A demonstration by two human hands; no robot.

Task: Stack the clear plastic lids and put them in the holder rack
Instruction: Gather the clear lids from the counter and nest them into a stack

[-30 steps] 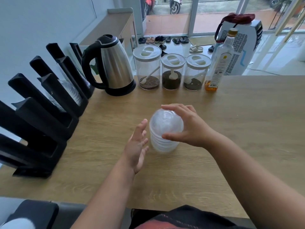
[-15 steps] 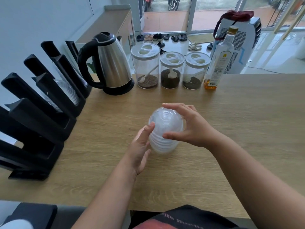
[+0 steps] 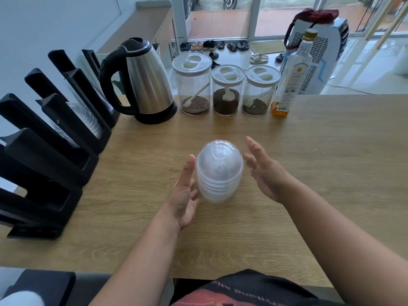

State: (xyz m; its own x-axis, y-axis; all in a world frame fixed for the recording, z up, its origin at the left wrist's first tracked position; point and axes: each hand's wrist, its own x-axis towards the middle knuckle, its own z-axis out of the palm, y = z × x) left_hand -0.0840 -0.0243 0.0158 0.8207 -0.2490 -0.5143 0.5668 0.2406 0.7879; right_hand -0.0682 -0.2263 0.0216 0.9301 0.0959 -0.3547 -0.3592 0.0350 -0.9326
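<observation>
A stack of several clear domed plastic lids [image 3: 219, 171] stands upright on the wooden table [image 3: 320, 164], dome side up. My left hand [image 3: 184, 193] is open, its straight fingers lying against the stack's left side. My right hand [image 3: 263, 171] is open just right of the stack, fingers spread and not holding it. The black holder rack [image 3: 50, 146] stands along the table's left edge, with clear lids [image 3: 88, 122] lying in its slanted slots.
A steel kettle [image 3: 146, 82] with a black handle stands behind the stack to the left. Three lidded jars [image 3: 225, 89] with scoops and a glass bottle [image 3: 291, 76] line the table's far edge. A white appliance stands beyond the table.
My right hand has let go of the stack's top and moved off to the right, fingers spread. My left hand has come in against the stack's left side.
</observation>
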